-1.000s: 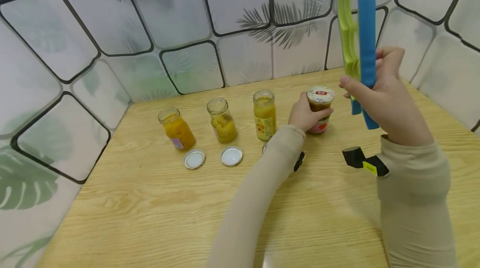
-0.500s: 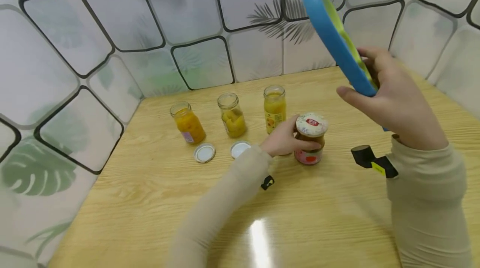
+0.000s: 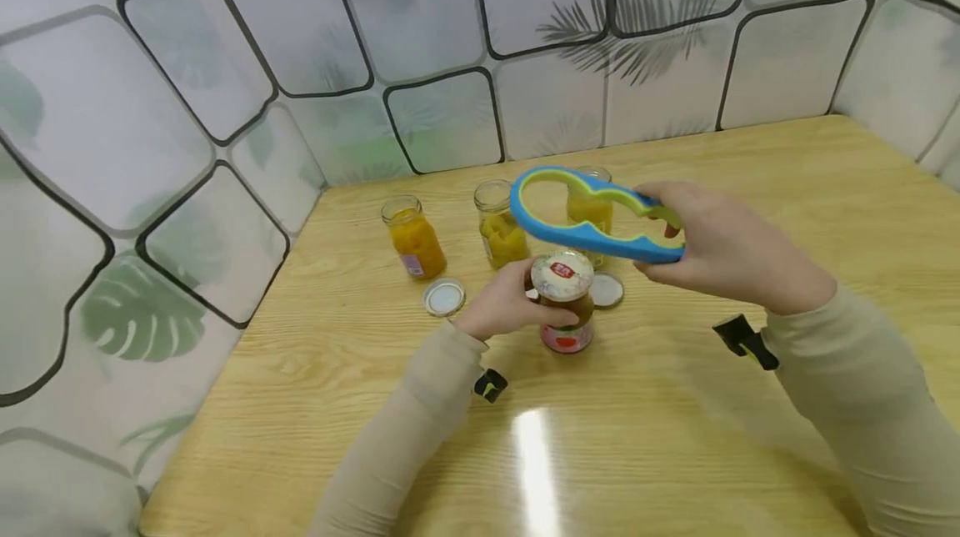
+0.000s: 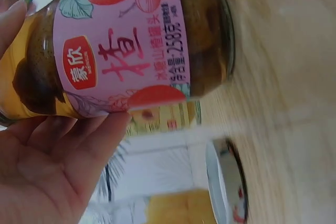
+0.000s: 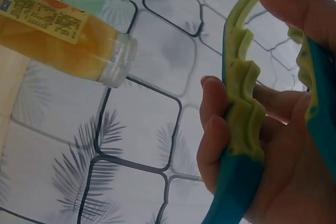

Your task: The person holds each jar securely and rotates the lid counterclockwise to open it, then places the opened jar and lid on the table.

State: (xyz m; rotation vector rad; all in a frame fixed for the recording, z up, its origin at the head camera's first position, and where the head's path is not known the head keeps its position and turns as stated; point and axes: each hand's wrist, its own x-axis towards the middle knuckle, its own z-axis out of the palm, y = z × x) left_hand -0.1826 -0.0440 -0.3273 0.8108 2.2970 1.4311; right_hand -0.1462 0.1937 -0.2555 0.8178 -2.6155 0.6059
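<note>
My left hand [image 3: 504,303] grips a glass jar [image 3: 567,340] with a pink label, brown contents and a patterned lid [image 3: 562,274] still on it. In the left wrist view the label of this jar [image 4: 123,40] faces the camera, with the fingers and thumb around its sides. My right hand [image 3: 731,249] holds a blue and green jar opener [image 3: 637,248] by its handle ends. Its rounded end hangs above and behind the jar's lid, apart from it. The right wrist view shows the fingers curled round the ridged green inner side of the opener [image 5: 244,100].
Behind stand three open jars: one with orange fruit [image 3: 417,249], one with yellow pieces [image 3: 504,238], and a yellow one [image 3: 587,210] partly covered by the opener. Loose lids [image 3: 444,297] lie on the wooden table [image 3: 315,404] before them. A patterned wall [image 3: 551,103] closes the back.
My left hand has brought the pink-labelled jar nearer and to the left. My right hand has swung the jar opener down from upright to nearly level, over the jar.
</note>
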